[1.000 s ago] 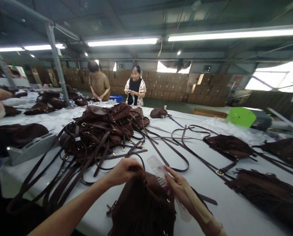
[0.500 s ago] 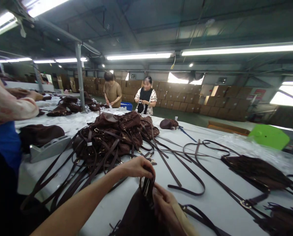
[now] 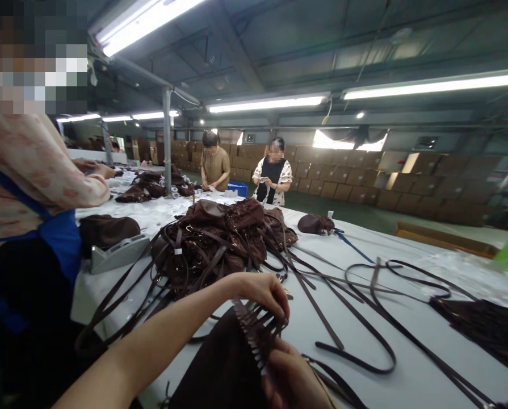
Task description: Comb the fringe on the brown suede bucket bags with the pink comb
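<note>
A dark brown bag [image 3: 215,366] stands close to me at the lower middle, its lower part cut off by the frame. Along its edge runs a row of thin strips, a fringe [image 3: 254,329]. With bent fingers my left hand [image 3: 264,292] pinches the ends of several strips and pulls them out from the bag. Just below, my right hand [image 3: 294,369] is closed on the fringe near the bag's edge; part of its grip is hidden. Beyond my hands lies a heap of similar brown bags [image 3: 211,244] with tangled straps and gold-coloured buckles.
Long brown straps [image 3: 356,324] trail over the white table [image 3: 309,386]. Another fringed bag [image 3: 483,326] lies at right, near clear plastic wrap [image 3: 458,267]. A grey holder [image 3: 120,254] stands at left beside a co-worker in a blue apron [image 3: 62,233]. Two more people work across the table.
The view has swung left, bringing more of the near co-worker into sight. Between my hands the fringe strips are now fanned out, where they were bunched together before.
</note>
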Demonstrator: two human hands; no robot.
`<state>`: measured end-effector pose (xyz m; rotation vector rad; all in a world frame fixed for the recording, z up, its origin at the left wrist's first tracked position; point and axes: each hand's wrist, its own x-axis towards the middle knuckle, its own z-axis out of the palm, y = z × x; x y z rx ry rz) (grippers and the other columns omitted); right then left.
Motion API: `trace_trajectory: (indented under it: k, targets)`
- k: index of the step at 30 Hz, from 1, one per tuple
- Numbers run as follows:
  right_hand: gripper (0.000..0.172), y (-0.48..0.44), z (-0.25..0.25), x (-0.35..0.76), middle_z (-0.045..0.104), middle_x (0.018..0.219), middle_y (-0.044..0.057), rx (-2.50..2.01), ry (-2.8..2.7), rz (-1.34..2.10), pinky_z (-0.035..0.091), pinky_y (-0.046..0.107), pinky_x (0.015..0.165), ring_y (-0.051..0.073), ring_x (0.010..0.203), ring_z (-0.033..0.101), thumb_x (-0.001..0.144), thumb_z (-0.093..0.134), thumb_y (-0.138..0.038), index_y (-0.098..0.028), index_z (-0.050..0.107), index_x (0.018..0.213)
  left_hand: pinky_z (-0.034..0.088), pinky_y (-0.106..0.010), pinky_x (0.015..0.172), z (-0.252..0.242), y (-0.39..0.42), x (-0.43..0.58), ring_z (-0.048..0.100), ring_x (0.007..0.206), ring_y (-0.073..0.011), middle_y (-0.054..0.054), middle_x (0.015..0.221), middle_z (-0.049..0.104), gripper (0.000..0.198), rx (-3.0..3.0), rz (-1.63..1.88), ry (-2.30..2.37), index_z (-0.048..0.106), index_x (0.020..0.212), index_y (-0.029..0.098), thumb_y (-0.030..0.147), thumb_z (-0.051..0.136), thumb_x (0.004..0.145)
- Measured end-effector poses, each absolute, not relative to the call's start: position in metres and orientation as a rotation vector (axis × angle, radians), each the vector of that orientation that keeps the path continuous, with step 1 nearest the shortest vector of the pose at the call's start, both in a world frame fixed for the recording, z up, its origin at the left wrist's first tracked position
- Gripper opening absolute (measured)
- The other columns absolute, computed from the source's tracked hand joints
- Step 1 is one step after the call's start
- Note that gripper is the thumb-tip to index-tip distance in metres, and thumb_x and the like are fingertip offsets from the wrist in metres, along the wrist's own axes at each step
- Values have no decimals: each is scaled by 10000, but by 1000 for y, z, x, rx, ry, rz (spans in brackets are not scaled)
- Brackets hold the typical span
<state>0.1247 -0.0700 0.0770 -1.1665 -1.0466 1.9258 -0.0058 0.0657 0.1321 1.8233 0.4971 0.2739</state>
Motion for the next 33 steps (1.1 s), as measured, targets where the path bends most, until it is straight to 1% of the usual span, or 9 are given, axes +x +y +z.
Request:
trace_trajectory:
  k: [6, 10, 14, 20, 24, 26, 29, 31, 33]
  targets:
    - [366, -76, 56, 116, 517, 399, -51, -1261, -1185, 1805, 237, 152, 298, 80, 291, 388, 685, 586, -363, -161, 578, 990, 492, -213, 673, 130, 64, -20, 629, 689, -136, -1, 728, 727, 229, 1915, 92, 390, 766, 832, 168, 330, 783, 670]
    - [333, -82, 60, 113, 561, 436, -20, -1173, -1167, 1915, 263, 171, 312, 94, 305, 416, 666, 550, -358, -166, 581, 937, 499, -227, 666, 127, 61, -22, 626, 694, -150, -12, 733, 725, 334, 1874, 125, 409, 770, 843, 161, 418, 819, 636]
    - [202, -85, 62, 108, 518, 387, -37, -1401, -1174, 1737, 217, 158, 300, 78, 289, 373, 630, 558, -340, -196, 534, 770, 497, -217, 696, 128, 58, -17, 633, 697, -139, 7, 713, 723, 204, 1886, 127, 420, 767, 788, 162, 296, 818, 643]
    - [349, -85, 73, 111, 614, 531, -8, -1045, -891, 2037, 366, 153, 369, 94, 385, 505, 585, 645, -349, -172, 585, 880, 471, -206, 683, 123, 60, -23, 614, 678, -115, 6, 720, 713, 135, 1937, 273, 496, 757, 798, 151, 243, 761, 699]
    - [479, -81, 62, 106, 579, 474, -15, -1086, -947, 2074, 294, 145, 304, 77, 303, 423, 703, 665, -590, -171, 589, 922, 468, -212, 667, 122, 62, -27, 599, 672, -117, 1, 714, 695, 154, 1947, 260, 551, 751, 799, 148, 266, 759, 702]
    - [484, -79, 57, 100, 521, 408, -40, -1200, -989, 1998, 254, 136, 284, 74, 286, 392, 729, 692, -607, -171, 601, 918, 464, -213, 666, 124, 60, -32, 591, 685, -119, 0, 712, 678, 164, 1982, 196, 574, 753, 820, 153, 276, 750, 711]
    - [386, -72, 61, 97, 505, 409, -52, -1155, -905, 1947, 308, 133, 315, 72, 316, 415, 739, 747, -498, -166, 625, 894, 470, -231, 716, 130, 52, -50, 597, 841, -154, -33, 945, 675, 472, 1936, 344, 675, 705, 1101, 191, 267, 802, 645]
    - [312, -64, 68, 102, 505, 420, -45, -1131, -772, 1951, 332, 135, 332, 64, 318, 418, 796, 696, -460, -156, 628, 796, 474, -274, 824, 133, 41, -66, 569, 1030, -196, -80, 1211, 590, 763, 1708, 655, 717, 532, 1341, 246, 267, 814, 633]
    - [344, -56, 74, 110, 497, 412, -37, -1175, -661, 1919, 304, 125, 320, 50, 303, 405, 849, 636, -447, -147, 603, 683, 442, -329, 942, 128, 24, -76, 502, 1184, -224, -117, 1384, 459, 919, 1401, 950, 709, 344, 1461, 280, 247, 793, 660]
